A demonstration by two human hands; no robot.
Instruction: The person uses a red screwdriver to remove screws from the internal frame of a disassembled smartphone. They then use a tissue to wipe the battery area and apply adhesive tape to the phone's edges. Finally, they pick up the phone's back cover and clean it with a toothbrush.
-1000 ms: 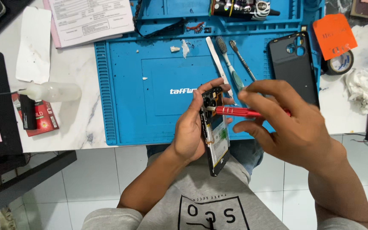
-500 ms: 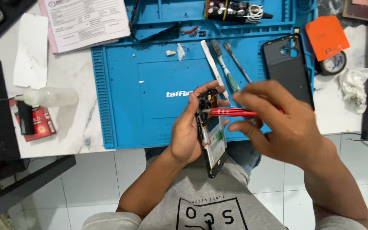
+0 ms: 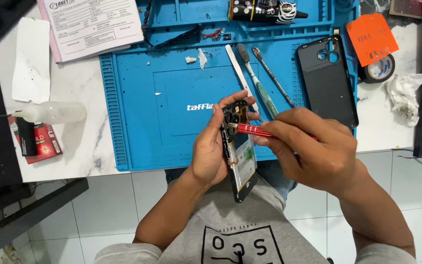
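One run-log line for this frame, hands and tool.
left hand: holds opened black phone | right hand: holds red screwdriver, tip at phone top | under: blue silicone mat

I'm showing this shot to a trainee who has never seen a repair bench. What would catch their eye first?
Most likely the opened phone, back off and insides showing, held upright in the left hand at the bench's near edge. The right hand puts a red screwdriver to its upper part. Behind them lies the bright blue work mat, with the phone's black back cover at its right end.
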